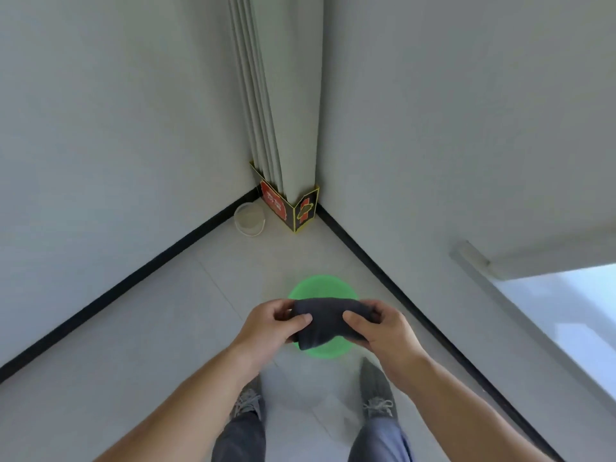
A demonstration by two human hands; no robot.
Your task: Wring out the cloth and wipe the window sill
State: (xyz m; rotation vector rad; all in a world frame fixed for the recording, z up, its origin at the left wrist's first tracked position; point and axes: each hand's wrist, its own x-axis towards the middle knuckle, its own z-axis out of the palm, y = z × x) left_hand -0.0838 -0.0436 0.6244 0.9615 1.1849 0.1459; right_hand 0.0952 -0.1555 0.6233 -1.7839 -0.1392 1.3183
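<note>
Dark grey and bunched into a thick roll, the cloth (325, 320) hangs in the air between both hands, directly above the green basin (320, 285) that sits on the tiled floor (173, 328) in front of the person's shoes. The left hand (270, 331) clasps one end and the right hand (383, 331) the other, each grip closed round the fabric with the thumb lying on top. The step in hand looks like the wringing.

To do it well, the two fists should turn in opposite directions while the roll stays over the middle of the basin, so that any water falls inside the rim and not on the tiles or shoes. A lower hold, nearer the basin, would likely cut splashing. Shifting each grip inward for a second twist should press out what the first leaves in the fat middle. No drip can be made out from this view, so how wet the cloth is remains unclear. The window sill (533, 325) lies to the right, well apart from the hands, not yet wiped.
</note>
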